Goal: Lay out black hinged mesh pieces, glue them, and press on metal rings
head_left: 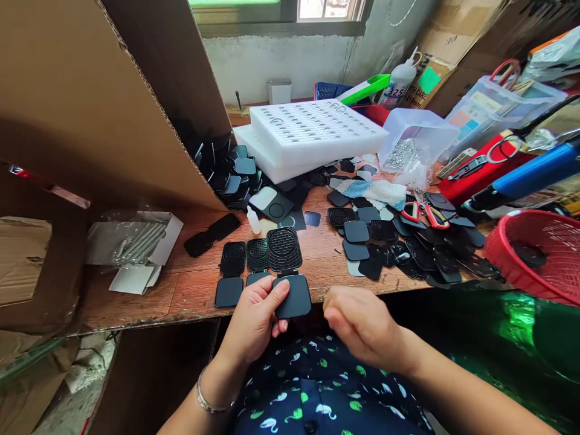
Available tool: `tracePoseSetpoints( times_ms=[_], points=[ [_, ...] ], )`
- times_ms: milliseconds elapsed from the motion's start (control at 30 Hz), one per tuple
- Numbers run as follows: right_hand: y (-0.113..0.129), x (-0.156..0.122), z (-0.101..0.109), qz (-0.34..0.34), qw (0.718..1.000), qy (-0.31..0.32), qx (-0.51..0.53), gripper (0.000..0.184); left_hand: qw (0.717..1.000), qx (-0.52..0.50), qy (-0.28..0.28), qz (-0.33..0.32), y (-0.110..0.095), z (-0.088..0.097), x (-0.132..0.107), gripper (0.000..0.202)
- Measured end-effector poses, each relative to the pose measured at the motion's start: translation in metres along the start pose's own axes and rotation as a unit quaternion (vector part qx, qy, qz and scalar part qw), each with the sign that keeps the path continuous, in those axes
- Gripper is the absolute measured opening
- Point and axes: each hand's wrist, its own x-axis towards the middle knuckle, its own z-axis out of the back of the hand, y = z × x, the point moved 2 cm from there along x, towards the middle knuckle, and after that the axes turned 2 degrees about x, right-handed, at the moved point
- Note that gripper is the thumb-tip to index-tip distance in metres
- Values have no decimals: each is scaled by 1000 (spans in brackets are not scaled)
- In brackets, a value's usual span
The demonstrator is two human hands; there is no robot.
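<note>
My left hand [258, 308] pinches the smooth lower panel of a black hinged folding case [293, 297] between thumb and fingers, at the table's front edge. The case lies unfolded, its upper panel [284, 249] showing a ridged grid with rings. Just left of it rest two more unfolded hinged cases, one at the far side [230, 292] and one partly hidden behind my left hand [258, 255]. To the right, my right hand [362, 326] is curled closed, apart from the case; whatever its fingers hold, if anything, is hidden.
A small white dropper bottle [253, 220] stands behind the cases. White foam trays [317, 136] are stacked at the back. Black panels [426, 248], red-handled scissors [426, 212] and a red basket [534, 254] crowd the right. A tall cardboard sheet [113, 109] borders the left.
</note>
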Motion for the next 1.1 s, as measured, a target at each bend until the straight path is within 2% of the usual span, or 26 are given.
tracePoseSetpoints(
  times_ms=[67,133,233,333,400,500,567,667,767,900,1000,1100],
  points=[
    [-11,-1,4,-68,996,-38,37,19,1000,-5,7,4,0,0,-1,48],
    [-21,-2,4,-115,990,-59,63,18,1000,-8,11,7,1,0,-1,48],
    [-28,-1,-2,-137,984,-47,100,25,1000,-5,18,7,2,0,-2,48],
    [-29,1,-8,-181,971,-36,150,21,1000,11,24,3,4,0,-2,47],
    [-31,2,-13,-247,947,-42,199,16,999,33,24,-2,4,1,-2,46],
    [-33,6,-22,-348,891,-52,287,22,996,85,22,-15,4,-1,-3,45],
    [-34,8,-29,-384,862,-65,325,28,993,118,11,-31,4,-4,-4,45],
    [-36,11,-38,-399,846,-93,342,34,989,136,-17,-51,3,-8,-6,44],
    [-45,9,-37,-391,862,-121,298,35,989,137,-24,-47,4,-8,-7,42],
    [-58,1,-18,-369,901,-158,164,30,991,128,-20,-40,7,-2,-5,43],
    [-57,-2,-6,-329,930,-133,100,24,993,112,-13,-32,9,1,-3,44],
    [-46,2,-8,-261,959,-77,77,19,995,99,-5,-25,9,-1,-1,45]
  ],
)
